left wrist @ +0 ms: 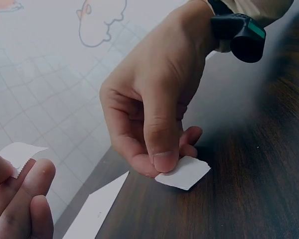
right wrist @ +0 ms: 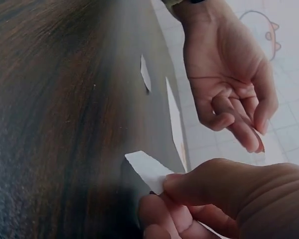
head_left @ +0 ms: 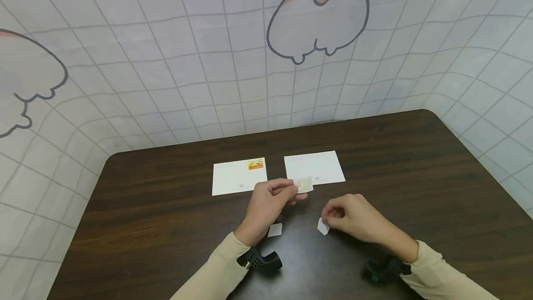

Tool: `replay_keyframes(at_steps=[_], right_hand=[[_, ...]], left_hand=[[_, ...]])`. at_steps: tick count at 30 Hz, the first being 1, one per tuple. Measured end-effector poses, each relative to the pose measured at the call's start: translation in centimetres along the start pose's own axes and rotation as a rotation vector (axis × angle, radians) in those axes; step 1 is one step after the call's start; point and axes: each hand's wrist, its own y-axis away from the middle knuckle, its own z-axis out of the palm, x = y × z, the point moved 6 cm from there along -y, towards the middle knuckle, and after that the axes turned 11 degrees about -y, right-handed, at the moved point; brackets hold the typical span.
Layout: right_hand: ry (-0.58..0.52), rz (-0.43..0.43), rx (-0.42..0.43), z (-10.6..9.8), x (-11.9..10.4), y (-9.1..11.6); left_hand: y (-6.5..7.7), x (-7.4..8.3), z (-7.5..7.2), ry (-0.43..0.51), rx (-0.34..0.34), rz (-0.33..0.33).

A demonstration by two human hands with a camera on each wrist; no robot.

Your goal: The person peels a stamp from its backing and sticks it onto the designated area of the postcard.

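Note:
My left hand (head_left: 268, 203) pinches a small pale stamp (head_left: 304, 184) between thumb and fingers. Its toothed edge shows in the left wrist view, and its plain back faces up. In front of my body, my right hand (head_left: 356, 216) holds a small white paper piece (left wrist: 184, 173) between thumb and forefinger, low over the table. Behind the left hand lies a white postcard (head_left: 231, 177) with an orange stamp (head_left: 256, 164) in its upper right corner. A second postcard (head_left: 314, 165), its upper right corner bare, lies beyond the held stamp, which overlaps its lower edge in the head view.
Another small white paper piece (head_left: 275, 230) lies on the dark wooden table (head_left: 145, 226) beside the left wrist. A white gridded curtain (head_left: 187, 59) with cartoon drawings hangs along the table's back and sides. Each wrist wears a black camera (head_left: 266, 262).

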Motion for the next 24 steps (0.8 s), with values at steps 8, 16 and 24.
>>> replay_keyframes(at_steps=[8, 16, 24], right_hand=[[-0.051, 0.084, -0.026, -0.7, -0.2, 0.2], [0.034, -0.065, 0.146, -2.4, -1.5, 0.5], [0.063, -0.318, 0.330, -4.0, -3.3, 0.6]], left_hand=[[0.0, 0.0, 0.0, 0.009, -0.007, -0.012], [0.2, 0.5, 0.1, 0.032, -0.020, 0.010], [0.4, 1.3, 0.4, 0.036, -0.023, 0.007]])
